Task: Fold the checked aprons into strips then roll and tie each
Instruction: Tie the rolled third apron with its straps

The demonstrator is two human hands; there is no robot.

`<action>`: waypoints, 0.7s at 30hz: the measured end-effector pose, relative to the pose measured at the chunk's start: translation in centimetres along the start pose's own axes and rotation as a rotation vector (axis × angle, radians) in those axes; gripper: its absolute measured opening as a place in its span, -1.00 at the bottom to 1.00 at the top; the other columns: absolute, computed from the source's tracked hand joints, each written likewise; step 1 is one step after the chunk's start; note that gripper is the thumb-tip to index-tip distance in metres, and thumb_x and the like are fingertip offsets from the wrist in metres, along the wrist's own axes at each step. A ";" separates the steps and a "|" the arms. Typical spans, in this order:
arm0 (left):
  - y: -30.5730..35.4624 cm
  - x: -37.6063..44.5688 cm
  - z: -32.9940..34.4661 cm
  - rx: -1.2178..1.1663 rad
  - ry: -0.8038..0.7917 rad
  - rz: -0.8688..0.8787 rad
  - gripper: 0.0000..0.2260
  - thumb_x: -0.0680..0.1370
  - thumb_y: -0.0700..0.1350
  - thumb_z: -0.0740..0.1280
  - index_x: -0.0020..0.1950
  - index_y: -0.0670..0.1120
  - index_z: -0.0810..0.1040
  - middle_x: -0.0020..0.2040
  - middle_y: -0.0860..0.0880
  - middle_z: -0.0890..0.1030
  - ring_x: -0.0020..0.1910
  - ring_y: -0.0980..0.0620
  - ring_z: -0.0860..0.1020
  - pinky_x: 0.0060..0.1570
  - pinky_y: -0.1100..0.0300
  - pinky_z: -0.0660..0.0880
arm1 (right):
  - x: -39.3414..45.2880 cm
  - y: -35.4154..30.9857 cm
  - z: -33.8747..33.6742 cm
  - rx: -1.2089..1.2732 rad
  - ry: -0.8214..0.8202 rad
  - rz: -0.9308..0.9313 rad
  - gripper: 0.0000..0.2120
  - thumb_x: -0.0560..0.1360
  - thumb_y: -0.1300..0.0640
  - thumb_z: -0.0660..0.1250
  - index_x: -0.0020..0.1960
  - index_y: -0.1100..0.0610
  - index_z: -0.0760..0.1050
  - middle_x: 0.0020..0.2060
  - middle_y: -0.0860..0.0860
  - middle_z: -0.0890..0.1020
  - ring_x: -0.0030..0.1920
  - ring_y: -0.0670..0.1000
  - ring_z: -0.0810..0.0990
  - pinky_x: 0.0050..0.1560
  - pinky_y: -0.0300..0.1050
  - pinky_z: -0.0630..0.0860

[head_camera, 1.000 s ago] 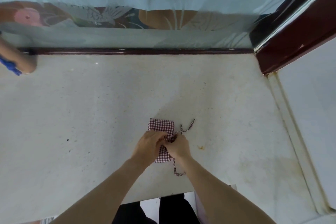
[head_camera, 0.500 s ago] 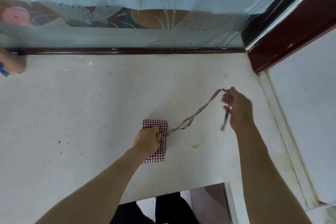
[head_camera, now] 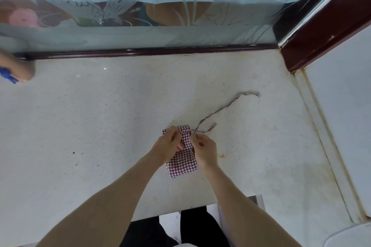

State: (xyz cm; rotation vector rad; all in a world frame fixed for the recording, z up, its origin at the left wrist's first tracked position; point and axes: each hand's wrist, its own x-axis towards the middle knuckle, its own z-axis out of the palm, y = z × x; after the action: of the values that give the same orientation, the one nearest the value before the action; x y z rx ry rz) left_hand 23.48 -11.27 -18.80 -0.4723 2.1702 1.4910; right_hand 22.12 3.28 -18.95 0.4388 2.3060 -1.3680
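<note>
Apron: rolled checked apron [head_camera: 181, 163] is lying lower centre on the stone counter [head_camera: 100, 126].
Hands: left hand [head_camera: 167, 146] and right hand [head_camera: 204, 149] are both pinching its middle.
Handling: light, soft, probably springing loose; best gripping the waist, near the tie string [head_camera: 224, 107].

Red-and-white checked apron [head_camera: 183, 163] and tie string [head_camera: 224, 109]; off-white speckled counter [head_camera: 100, 126]

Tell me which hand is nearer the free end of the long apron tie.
Right. The right hand sits at the tie's base, on the side where the tie's free end trails; the left hand is farther, across the rolled apron.
</note>
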 end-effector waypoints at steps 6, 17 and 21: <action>-0.1 -0.2 0.3 -0.148 0.042 0.002 -0.82 0.63 -0.16 0.21 -0.18 -0.06 0.44 -0.28 0.03 0.55 -0.28 0.13 0.50 -0.16 0.23 0.41 | -2.2 1.0 1.1 -0.245 0.128 -0.667 -0.81 0.54 0.04 0.34 -0.05 0.18 0.58 -0.09 -0.03 0.61 -0.03 -0.06 0.51 0.00 -0.32 0.46; -1.2 -0.4 -0.5 -0.706 -0.001 -0.165 -0.90 0.54 -0.28 0.30 -0.07 -0.28 0.59 -0.11 -0.27 0.64 -0.04 -0.16 0.57 0.08 0.03 0.47 | -1.2 1.4 -0.2 -0.563 0.027 -0.618 -0.80 0.58 -0.05 0.33 -0.02 0.08 0.56 -0.18 -0.06 0.54 -0.28 -0.11 0.49 -0.28 -0.14 0.56; -1.1 -0.7 0.0 -0.697 -0.053 -0.187 -0.93 0.49 -0.28 0.37 -0.08 -0.25 0.65 -0.07 -0.20 0.66 0.05 -0.19 0.58 0.16 -0.03 0.49 | -1.0 0.4 0.1 -0.615 0.027 -0.409 -0.70 0.58 -0.14 0.28 0.03 0.09 0.58 -0.13 -0.02 0.57 -0.21 -0.05 0.54 -0.20 -0.17 0.50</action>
State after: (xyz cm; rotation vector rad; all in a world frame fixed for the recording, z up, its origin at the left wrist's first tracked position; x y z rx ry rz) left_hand 24.62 -11.62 -19.27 -0.8204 1.4643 2.0926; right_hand 23.20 3.34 -18.80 -0.2181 2.7704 -0.7228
